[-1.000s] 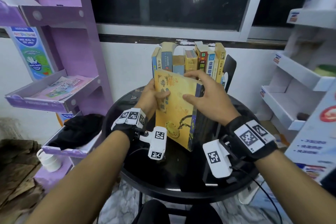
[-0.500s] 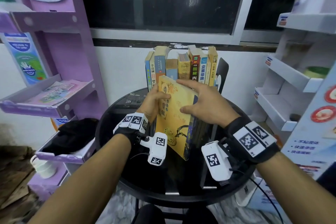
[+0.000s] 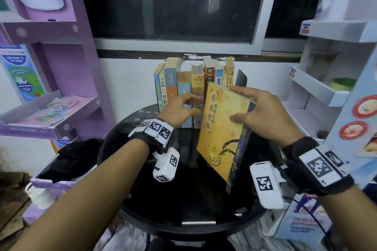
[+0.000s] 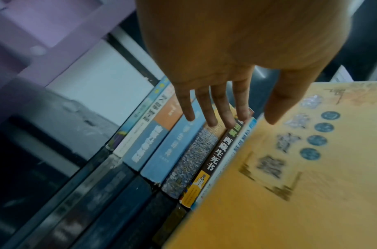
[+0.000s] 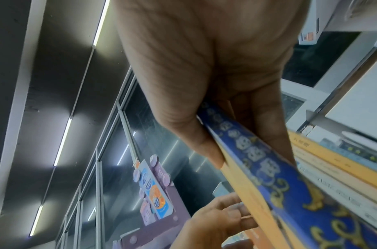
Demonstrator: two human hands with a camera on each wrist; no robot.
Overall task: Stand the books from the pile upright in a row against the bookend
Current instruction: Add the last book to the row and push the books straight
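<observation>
Here, each line labels 1 element of the scene.

Held book: large yellow-orange paperback with a blue spine [image 3: 221,128], tilted, its lower corner near the round black table [image 3: 183,218], in front of the row and not yet in it.

Right hand: right hand [image 3: 263,116] grips the top of the held book, thumb on the cover and fingers [image 5: 266,121] behind the spine.

Left hand: left hand [image 3: 179,111] carries nothing; its straight fingers [image 4: 209,107] press the spines of the standing books.

Row: upright row of about 8 thin paperbacks [image 3: 195,87] at the table's far edge.

Bookend: dark flat upright plate [image 3: 240,77] at the row's right end.

Handling, judged: the book looks stiff enough to stand, moderately light and glossy, so it may slip; pinching both covers near the top edge beside the spine seems best.

Risk, judged: the thin neighbours could lean or topple unless they are braced.
</observation>
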